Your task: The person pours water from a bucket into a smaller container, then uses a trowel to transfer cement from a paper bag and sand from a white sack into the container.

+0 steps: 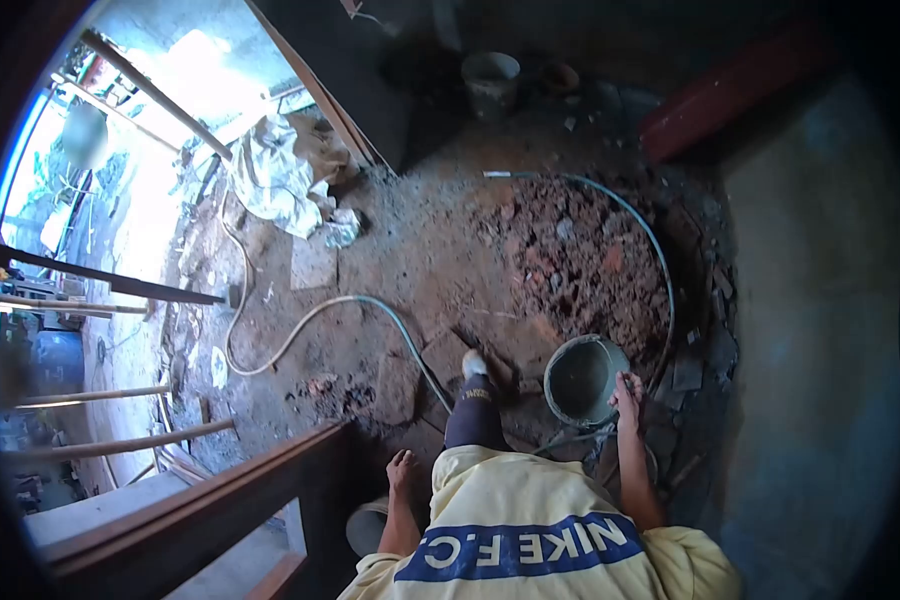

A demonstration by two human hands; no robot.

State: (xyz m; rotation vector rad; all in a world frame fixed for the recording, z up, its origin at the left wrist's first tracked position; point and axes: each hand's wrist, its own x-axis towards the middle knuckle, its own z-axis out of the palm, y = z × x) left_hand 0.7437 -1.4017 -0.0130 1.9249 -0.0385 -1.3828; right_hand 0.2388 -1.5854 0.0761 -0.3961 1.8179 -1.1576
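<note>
A round bucket [578, 385], its rim held by the right hand [627, 394]; left of the bucket, the loosely curled left hand [401, 470]; beyond it, heaped rubble [590, 255].

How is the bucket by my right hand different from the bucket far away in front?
The near bucket has your right hand at its rim, but no hand touches the far bucket. The near bucket sits beside the dirt pile; the far bucket stands beyond it, in shadow. Both are round and open at the top.
</note>
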